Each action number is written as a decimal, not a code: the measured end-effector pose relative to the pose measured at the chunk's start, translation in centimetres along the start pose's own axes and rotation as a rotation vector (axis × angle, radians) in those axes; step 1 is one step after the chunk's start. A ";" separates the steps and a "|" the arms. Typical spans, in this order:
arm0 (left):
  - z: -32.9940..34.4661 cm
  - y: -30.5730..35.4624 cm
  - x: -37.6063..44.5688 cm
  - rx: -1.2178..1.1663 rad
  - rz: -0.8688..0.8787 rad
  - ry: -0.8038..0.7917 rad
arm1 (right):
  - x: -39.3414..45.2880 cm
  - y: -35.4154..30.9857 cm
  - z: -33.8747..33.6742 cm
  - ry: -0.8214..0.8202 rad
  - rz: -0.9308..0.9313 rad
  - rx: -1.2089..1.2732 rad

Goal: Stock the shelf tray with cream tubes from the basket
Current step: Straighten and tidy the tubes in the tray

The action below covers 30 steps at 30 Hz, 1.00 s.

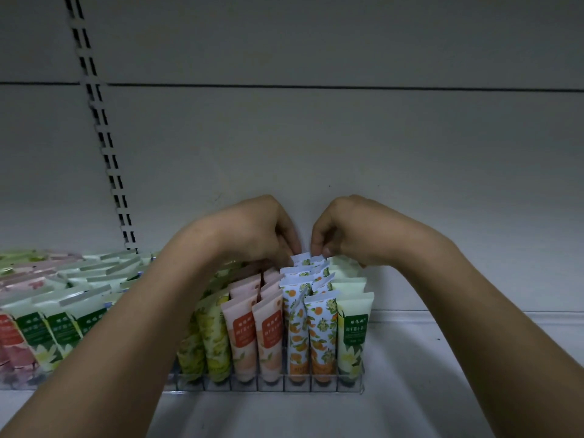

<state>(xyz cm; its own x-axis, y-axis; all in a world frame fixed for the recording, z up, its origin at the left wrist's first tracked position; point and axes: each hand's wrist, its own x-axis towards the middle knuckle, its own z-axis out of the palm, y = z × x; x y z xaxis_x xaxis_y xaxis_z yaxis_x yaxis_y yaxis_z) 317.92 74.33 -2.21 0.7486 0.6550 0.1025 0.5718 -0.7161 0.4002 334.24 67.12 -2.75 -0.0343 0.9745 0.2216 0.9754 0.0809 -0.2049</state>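
White shelf board [442,390] runs across the foreground under a plain grey back panel [347,137] with a slotted upright [104,147] at ten o'clock. Nearest, at six o'clock, the clear divided plastic shelf tray [268,385] holds upright cream tubes in lanes: yellow-green, peach, orange-blossom white and pale green. At nine o'clock a second batch of green and pink tubes [60,311] stands packed together. Farther back, toward twelve o'clock, the left hand [256,232] curls its fingers down behind the peach rows, seemingly steadying them; what it grips, if anything, is hidden. The right hand [341,235] pinches the flat crimped end of the rearmost orange-blossom tube [305,259] at the back of its lane. The basket is out of view. Seating this tube appears to be the step in hand; next it should be pressed down level with its neighbours, then another fetched.
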 end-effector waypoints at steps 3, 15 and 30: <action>-0.2 0.1 -0.2 0.095 0.012 -0.008 | -0.1 -0.1 -0.1 -0.006 -0.004 0.017; -0.4 1.1 -0.9 0.095 0.090 -0.030 | -1.2 -1.0 -1.2 -0.149 -0.011 0.146; -0.3 0.9 -0.6 -0.038 0.133 -0.021 | -2.4 0.5 -3.5 -0.123 0.054 0.127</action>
<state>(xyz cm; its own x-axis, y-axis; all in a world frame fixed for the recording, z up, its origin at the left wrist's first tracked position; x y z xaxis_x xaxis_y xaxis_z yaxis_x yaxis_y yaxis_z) 317.87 73.38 -1.63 0.8241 0.5494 0.1376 0.4543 -0.7863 0.4188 335.57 64.11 -0.05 -0.0168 0.9957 0.0907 0.9415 0.0463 -0.3338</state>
